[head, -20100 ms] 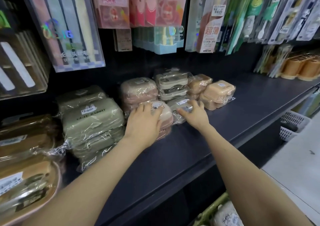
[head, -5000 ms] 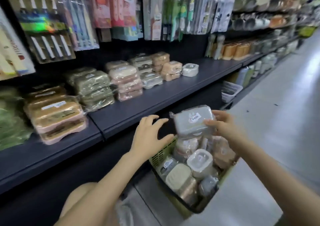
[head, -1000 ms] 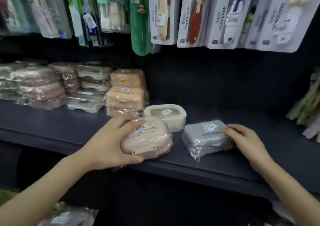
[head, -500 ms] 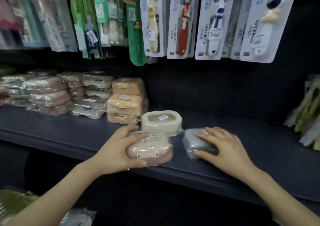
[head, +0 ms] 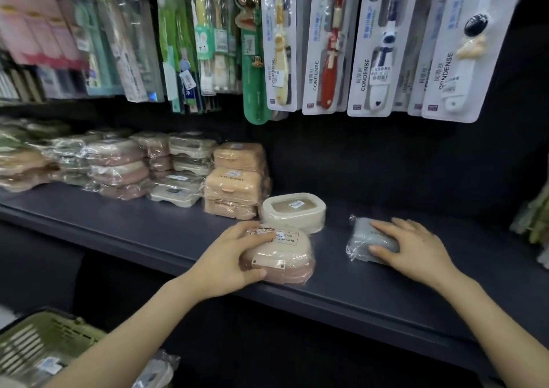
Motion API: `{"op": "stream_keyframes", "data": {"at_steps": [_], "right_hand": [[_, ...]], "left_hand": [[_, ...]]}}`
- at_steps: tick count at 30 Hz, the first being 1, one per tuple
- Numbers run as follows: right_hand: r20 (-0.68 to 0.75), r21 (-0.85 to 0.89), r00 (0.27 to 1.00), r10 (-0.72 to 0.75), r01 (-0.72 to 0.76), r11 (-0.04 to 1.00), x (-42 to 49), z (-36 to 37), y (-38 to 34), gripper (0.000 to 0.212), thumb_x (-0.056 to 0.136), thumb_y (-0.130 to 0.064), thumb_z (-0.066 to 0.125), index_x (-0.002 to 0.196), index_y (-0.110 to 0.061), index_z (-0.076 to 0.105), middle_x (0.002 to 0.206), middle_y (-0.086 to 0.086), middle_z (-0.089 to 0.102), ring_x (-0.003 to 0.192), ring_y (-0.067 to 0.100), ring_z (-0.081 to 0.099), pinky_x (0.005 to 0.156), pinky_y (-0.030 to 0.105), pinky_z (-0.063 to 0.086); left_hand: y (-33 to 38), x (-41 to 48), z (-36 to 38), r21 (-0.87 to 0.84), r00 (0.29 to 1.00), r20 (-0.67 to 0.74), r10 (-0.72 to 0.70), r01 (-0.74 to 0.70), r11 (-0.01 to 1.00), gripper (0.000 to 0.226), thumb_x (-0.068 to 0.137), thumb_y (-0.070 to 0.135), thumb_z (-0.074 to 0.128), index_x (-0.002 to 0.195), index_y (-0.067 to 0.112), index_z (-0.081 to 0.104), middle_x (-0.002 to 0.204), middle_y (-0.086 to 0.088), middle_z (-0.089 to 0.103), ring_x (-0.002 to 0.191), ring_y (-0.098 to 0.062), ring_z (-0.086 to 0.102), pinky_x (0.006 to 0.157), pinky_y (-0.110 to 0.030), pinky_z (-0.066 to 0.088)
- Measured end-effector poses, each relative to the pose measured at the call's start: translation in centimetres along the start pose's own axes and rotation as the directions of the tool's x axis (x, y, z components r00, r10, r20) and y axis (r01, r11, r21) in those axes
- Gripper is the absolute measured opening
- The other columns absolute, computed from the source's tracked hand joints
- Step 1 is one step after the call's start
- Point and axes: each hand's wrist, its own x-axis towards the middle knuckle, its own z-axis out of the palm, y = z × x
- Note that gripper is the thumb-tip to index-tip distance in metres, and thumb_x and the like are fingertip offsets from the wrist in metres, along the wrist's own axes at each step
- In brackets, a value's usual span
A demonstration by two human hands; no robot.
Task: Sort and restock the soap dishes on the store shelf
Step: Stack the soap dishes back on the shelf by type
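My left hand [head: 228, 258] grips a wrapped pink and beige soap dish [head: 285, 257] that sits at the front edge of the dark shelf [head: 148, 233]. My right hand [head: 416, 248] holds a wrapped grey soap dish [head: 361, 236] lying on the shelf further right, with the thumb at its front and the fingers over its top. A cream oval soap dish [head: 292, 210] stands just behind the pink one. Left of it rises a stack of orange soap dishes [head: 236, 181], then stacks of cream [head: 184, 169] and pink dishes [head: 118, 164].
Packs of toothbrushes [head: 371, 45] hang above the shelf. A green basket [head: 44, 346] with wrapped dishes sits at the bottom left below the shelf. Green packaged items [head: 534, 218] lie at the right edge. Bare shelf stretches between the grey dish and those items.
The grey dish has slid to the right under my right hand, widening the gap to the pink dish. My left hand still holds the pink dish at the shelf's front edge.
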Motion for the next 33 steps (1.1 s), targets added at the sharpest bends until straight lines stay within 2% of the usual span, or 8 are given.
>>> {"op": "stream_keyframes", "data": {"at_steps": [4, 11, 15, 21, 23, 25, 28, 33], "right_hand": [[-0.078, -0.142, 0.997, -0.020, 0.009, 0.990, -0.2, -1.1, -0.4, 0.057, 0.093, -0.049, 0.051, 0.147, -0.043, 0.030, 0.159, 0.001, 0.022, 0.147, 0.027, 0.015, 0.119, 0.043, 0.011], [0.050, 0.193, 0.935, -0.352, 0.337, 0.922, 5.3, -0.6, -9.2, 0.041, 0.104, -0.041, 0.033, 0.145, -0.040, 0.038, 0.160, -0.005, 0.022, 0.149, 0.022, 0.012, 0.121, 0.041, 0.007], [0.162, 0.056, 0.927, -0.338, 0.334, 0.941, 7.2, 1.2, -9.9, 0.041, 0.104, -0.046, 0.026, 0.144, -0.046, 0.035, 0.159, -0.015, 0.019, 0.147, 0.017, 0.016, 0.118, 0.048, 0.010], [-0.064, -0.334, 0.991, -0.115, 0.088, 0.939, 6.4, 0.6, -7.2, 0.048, 0.101, -0.051, 0.018, 0.143, -0.042, 0.037, 0.152, 0.000, 0.038, 0.133, 0.026, 0.038, 0.108, 0.046, 0.028], [-0.163, -0.128, 0.965, -0.206, 0.186, 0.974, 5.5, 0.4, -8.3, 0.060, 0.093, -0.066, 0.015, 0.140, -0.041, 0.043, 0.149, 0.000, 0.042, 0.135, 0.023, 0.038, 0.111, 0.043, 0.027], [-0.015, 0.280, 0.927, -0.375, 0.364, 0.888, 3.6, -0.3, -10.4, 0.073, 0.075, -0.085, 0.031, 0.139, -0.051, 0.037, 0.155, -0.007, 0.033, 0.141, 0.014, 0.029, 0.117, 0.037, 0.023], [0.300, 0.161, 0.787, -0.540, 0.516, 0.841, 1.8, 0.3, -13.5, 0.096, 0.064, -0.080, 0.060, 0.145, -0.057, 0.014, 0.159, -0.013, 0.012, 0.146, 0.012, 0.013, 0.118, 0.032, 0.014], [0.082, 0.296, 0.816, -0.573, 0.529, 0.796, 2.8, 2.0, -17.1, 0.082, 0.062, -0.062, 0.074, 0.132, -0.060, 0.031, 0.132, -0.029, 0.035, 0.126, 0.003, 0.035, 0.101, 0.018, 0.031]], "left_hand": [[0.9, 1.0, 1.1, -0.003, 1.000, -0.029, 0.007, -0.008, 1.000, 0.080, 0.064, 0.071, 0.053, 0.138, 0.044, 0.041, 0.148, 0.015, 0.031, 0.137, -0.004, 0.027, 0.114, -0.026, 0.024], [0.4, 0.2, 0.7, -0.022, 0.995, -0.088, 0.043, -0.045, 0.999, 0.070, 0.063, 0.072, 0.054, 0.128, 0.052, 0.037, 0.139, 0.031, 0.028, 0.130, 0.008, 0.026, 0.103, -0.001, 0.012], [-0.6, -0.3, 0.2, -0.019, 0.994, -0.109, 0.029, -0.032, 0.999, 0.069, 0.064, 0.072, 0.055, 0.127, 0.053, 0.038, 0.138, 0.032, 0.027, 0.130, 0.010, 0.025, 0.101, 0.002, 0.011], [-1.6, 0.1, 0.1, 0.002, 0.994, -0.110, 0.025, -0.025, 1.000, 0.072, 0.064, 0.076, 0.054, 0.129, 0.055, 0.032, 0.143, 0.026, 0.024, 0.134, 0.007, 0.021, 0.102, 0.002, 0.007], [-2.1, -0.2, -0.3, -0.014, 0.994, -0.109, 0.015, -0.017, 1.000, 0.077, 0.063, 0.081, 0.054, 0.131, 0.055, 0.031, 0.146, 0.024, 0.023, 0.135, 0.007, 0.020, 0.102, 0.001, 0.006], [-3.1, -0.7, -1.0, -0.055, 0.985, -0.172, -0.006, -0.004, 0.998, 0.076, 0.067, 0.083, 0.048, 0.135, 0.049, 0.038, 0.147, 0.022, 0.029, 0.135, 0.007, 0.023, 0.105, -0.002, 0.011], [-6.5, -2.4, -2.5, -0.064, 0.935, -0.336, -0.113, 0.097, 0.993, 0.075, 0.073, 0.080, 0.044, 0.131, 0.034, 0.053, 0.135, 0.015, 0.048, 0.128, 0.000, 0.040, 0.105, -0.013, 0.026], [-14.4, -5.4, -5.8, 0.037, 0.771, -0.573, -0.278, 0.363, 0.931, 0.051, 0.087, 0.049, 0.052, 0.119, 0.012, 0.065, 0.117, -0.004, 0.062, 0.112, -0.025, 0.055, 0.096, -0.034, 0.040]]}}
